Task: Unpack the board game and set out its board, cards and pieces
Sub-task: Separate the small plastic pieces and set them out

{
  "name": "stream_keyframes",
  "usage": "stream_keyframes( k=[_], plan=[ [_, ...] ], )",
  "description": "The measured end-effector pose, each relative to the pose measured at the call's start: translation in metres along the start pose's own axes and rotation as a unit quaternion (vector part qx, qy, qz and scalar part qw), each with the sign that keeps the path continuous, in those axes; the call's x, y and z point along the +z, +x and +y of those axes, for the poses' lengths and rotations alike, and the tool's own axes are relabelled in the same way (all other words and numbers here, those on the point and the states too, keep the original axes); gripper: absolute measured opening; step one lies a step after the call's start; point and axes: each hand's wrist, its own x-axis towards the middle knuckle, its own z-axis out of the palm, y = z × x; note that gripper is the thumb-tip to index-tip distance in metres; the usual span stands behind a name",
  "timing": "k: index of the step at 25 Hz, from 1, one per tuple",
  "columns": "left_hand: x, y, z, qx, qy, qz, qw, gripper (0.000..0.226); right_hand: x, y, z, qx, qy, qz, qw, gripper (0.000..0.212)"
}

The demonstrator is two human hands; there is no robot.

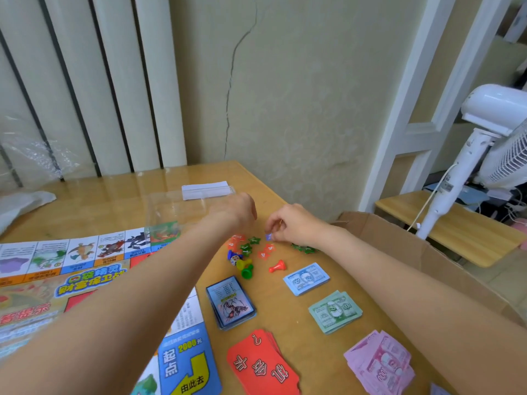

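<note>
Wooden table (299, 315), game board (57, 280), card decks (231, 302), banknote stacks (335, 310), pawns (246, 267)

Cracked beige wall (285, 95), white fan (484, 132), perhaps vertical blinds (99, 81).

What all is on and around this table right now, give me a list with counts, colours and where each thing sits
game board: one, multicoloured, spread flat on table's left
card deck: one stack, blue-bordered, right of board
red cards: one stack, near edge
blue banknotes: one stack, right of deck
green banknotes: one stack, below the blue
pink banknotes: one stack, near right
pawns: four visible, blue, yellow, green, red, mid-table
star tokens: several, green and orange, under the hands
clear bag: one, behind the tokens
cardboard box: one, brown, right of table
fan: one, white, far right
left hand: fingers hidden, above tokens
right hand: pinches a small blue token
</note>
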Motion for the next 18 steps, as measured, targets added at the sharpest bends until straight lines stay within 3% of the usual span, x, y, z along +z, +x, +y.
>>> stream_keyframes(
  k=[3, 7, 14, 18],
  plan=[
    [-0.007, -0.006, -0.014, 0.025, 0.065, -0.042, 0.997, 0.029, 0.003, 0.007, -0.003, -0.019, -0.066, -0.034, 0.997, 0.025],
    [0.002, -0.017, -0.006, 0.095, 0.078, -0.054, 0.991, 0.031, 0.001, 0.008, 0.000, -0.001, -0.045, -0.028, 0.999, 0.022],
    [0.023, -0.004, 0.008, 0.031, 0.005, -0.025, 0.999, 0.034, -0.007, 0.016, -0.001, -0.008, -0.075, -0.071, 0.995, 0.015],
    [0.027, -0.002, 0.015, 0.003, 0.012, -0.022, 1.000, 0.039, -0.018, 0.009, 0.009, 0.025, -0.023, 0.005, 0.999, 0.025]
  ],
)
